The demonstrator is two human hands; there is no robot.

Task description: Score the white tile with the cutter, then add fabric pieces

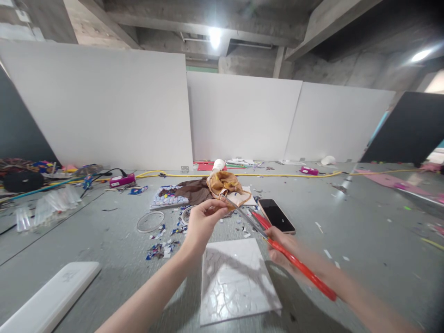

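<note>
My right hand (pixel 279 245) is closed around red-handled scissors (pixel 298 264), whose metal blades point up and left towards my left hand. My left hand (pixel 204 222) is pinched at thumb and fingertips, close to the blade tips. Whatever sits between those fingertips is too small to make out. Below and between the hands lies a white square board (pixel 236 282) with a cracked, shiny pattern. Just beyond my left fingers, a mustard-yellow cloth (pixel 227 182) lies bunched beside a brown cloth (pixel 196 190).
A phone (pixel 276 215) lies past my right hand. Coloured scraps (pixel 161 249) and a clear ring (pixel 150 222) are left of my left hand. A long white box (pixel 52 296) is at lower left. A yellow cable (pixel 187 175) crosses before white panels (pixel 243 118).
</note>
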